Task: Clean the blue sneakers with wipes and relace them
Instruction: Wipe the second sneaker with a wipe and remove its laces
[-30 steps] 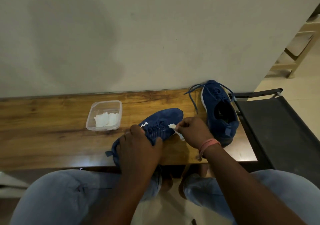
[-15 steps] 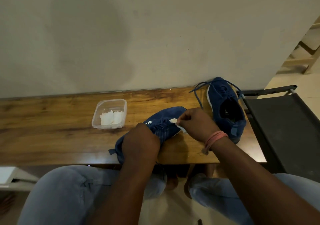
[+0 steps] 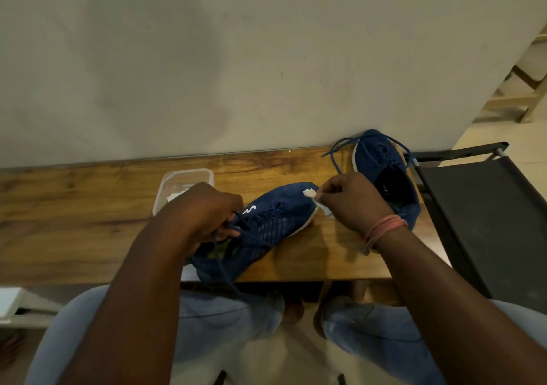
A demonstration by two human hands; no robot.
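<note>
A blue sneaker (image 3: 266, 221) lies at a slant on the wooden table (image 3: 74, 221), toe pointing far right, heel over the near edge. My left hand (image 3: 204, 210) grips it at the collar and lace area; a loose blue lace hangs down from there. My right hand (image 3: 352, 201) pinches a small white wipe (image 3: 310, 192) and presses it on the toe. The second blue sneaker (image 3: 384, 174) stands at the table's far right corner with its laces loose.
A clear plastic tub (image 3: 189, 177) holding white wipes sits behind my left hand. A wall rises directly behind the table. A black chair (image 3: 488, 221) stands to the right. My knees in jeans are under the near edge.
My left hand slid back from the sneaker's midfoot toward its collar, uncovering the logo side. My right hand with the wipe stayed at the toe, shifting slightly.
</note>
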